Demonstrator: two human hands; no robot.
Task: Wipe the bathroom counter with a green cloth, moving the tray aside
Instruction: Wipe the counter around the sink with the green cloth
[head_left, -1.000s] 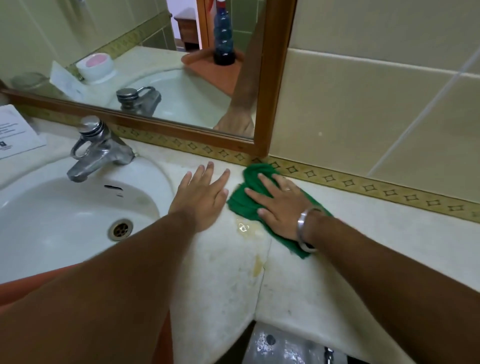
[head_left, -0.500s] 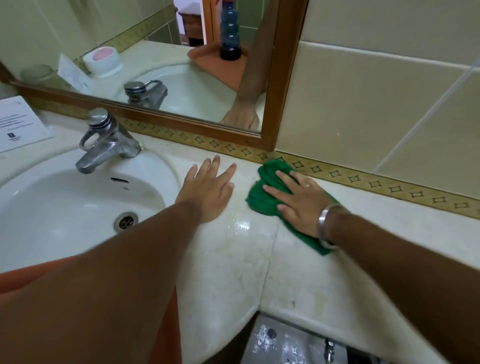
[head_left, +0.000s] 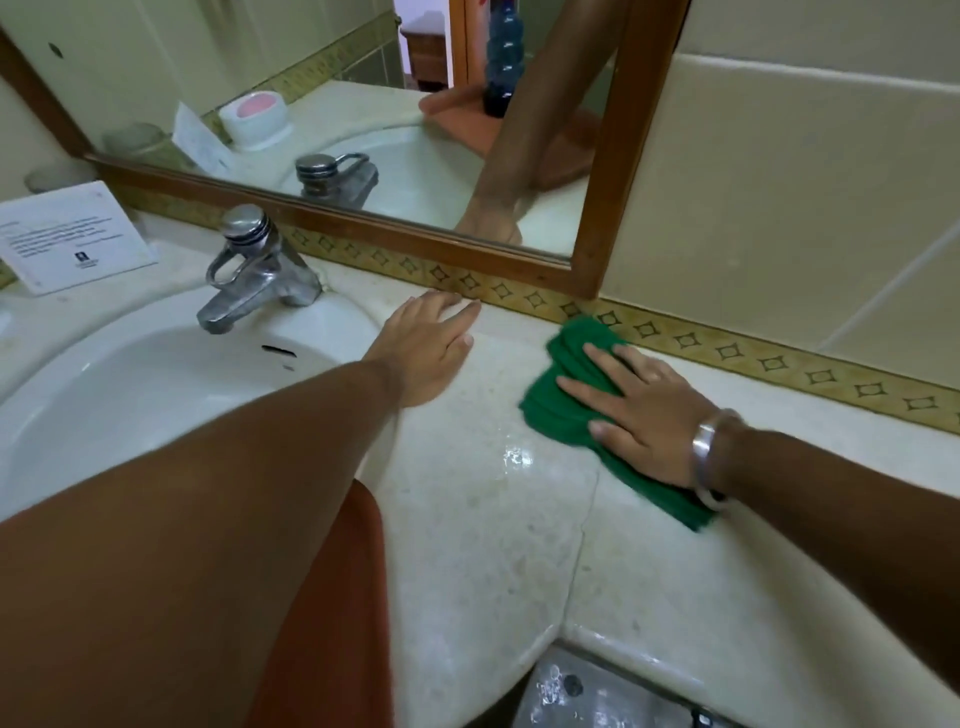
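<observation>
A folded green cloth (head_left: 569, 384) lies on the pale marble counter (head_left: 483, 545) close to the patterned tile border at the back. My right hand (head_left: 641, 410), with a metal bangle on the wrist, lies flat on the cloth with fingers spread and presses it down. My left hand (head_left: 428, 348) rests flat on the bare counter beside the sink rim, fingertips near the back wall, holding nothing. An orange-brown tray (head_left: 327, 597) shows beneath my left forearm at the front; most of it is hidden by the arm.
A white sink (head_left: 130, 395) with a chrome tap (head_left: 249, 270) fills the left. A printed card (head_left: 67, 234) stands at the far left. A wood-framed mirror (head_left: 597, 218) hangs above the counter. A wet patch (head_left: 517, 457) glints between my hands.
My right hand has slid the cloth to the right along the back wall, away from my left hand. My left hand has moved further back toward the wall.
</observation>
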